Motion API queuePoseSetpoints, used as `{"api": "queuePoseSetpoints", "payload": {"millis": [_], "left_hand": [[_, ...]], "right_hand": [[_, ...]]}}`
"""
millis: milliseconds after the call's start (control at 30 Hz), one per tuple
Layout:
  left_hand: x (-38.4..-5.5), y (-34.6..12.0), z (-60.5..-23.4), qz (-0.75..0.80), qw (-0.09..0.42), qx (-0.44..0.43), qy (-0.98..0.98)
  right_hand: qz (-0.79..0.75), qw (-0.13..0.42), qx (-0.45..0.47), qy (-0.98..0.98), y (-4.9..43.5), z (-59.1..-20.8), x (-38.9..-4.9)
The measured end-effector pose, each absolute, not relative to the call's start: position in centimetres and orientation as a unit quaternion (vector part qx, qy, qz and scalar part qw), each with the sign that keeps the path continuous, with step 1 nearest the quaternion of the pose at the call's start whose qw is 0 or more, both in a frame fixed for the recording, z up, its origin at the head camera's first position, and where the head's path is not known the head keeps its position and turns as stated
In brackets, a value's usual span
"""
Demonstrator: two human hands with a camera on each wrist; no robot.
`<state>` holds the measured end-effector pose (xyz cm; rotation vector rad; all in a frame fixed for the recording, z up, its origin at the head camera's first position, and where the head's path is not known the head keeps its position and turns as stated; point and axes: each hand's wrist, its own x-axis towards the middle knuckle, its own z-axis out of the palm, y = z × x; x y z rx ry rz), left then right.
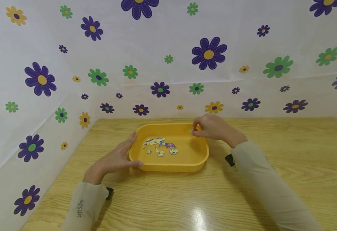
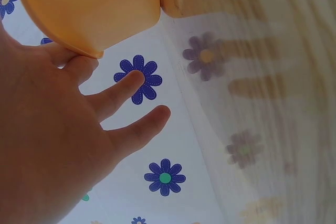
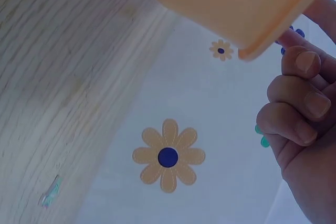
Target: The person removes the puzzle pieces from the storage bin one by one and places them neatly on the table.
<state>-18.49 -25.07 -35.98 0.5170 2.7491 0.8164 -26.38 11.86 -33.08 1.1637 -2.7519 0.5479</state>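
A yellow tray (image 1: 168, 167) with raised walls stands on the table, and several irregular cream pieces with blue and red print (image 1: 154, 141) lie on its floor, left of the middle. My left hand (image 1: 117, 159) is spread along the tray's left side, its thumb at the front left corner and its fingers touching the rim. In the left wrist view the outer fingers stick out straight. Over the tray's back right corner, my right hand (image 1: 214, 128) pinches a small red and light-blue piece (image 1: 195, 130) between thumb and index finger. Its other fingers are curled in the right wrist view.
The wooden table (image 1: 286, 166) extends on both sides of the tray. A white cloth printed with flowers (image 1: 168, 70) hangs behind and to the left. A small shiny greenish item (image 3: 50, 192) shows near the table's edge in the right wrist view.
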Motion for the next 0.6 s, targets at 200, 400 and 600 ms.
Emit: {"api": "queuePoseSetpoints", "payload": {"millis": [200,400,600], "left_hand": [[-18.5,-25.1,-36.1,0.281,0.114,0.177,0.937],[-18.5,-25.2,-36.1,0.283,0.113,0.178,0.936],[-18.6,-25.1,-36.1,0.284,0.113,0.178,0.935]], "right_hand": [[0.194,0.062,0.382,-0.902,13.0,-32.9,-26.3],[0.196,0.072,0.372,-0.905,14.0,-32.8,-26.1],[0.202,0.068,0.355,-0.910,15.2,-33.1,-26.1]]}}
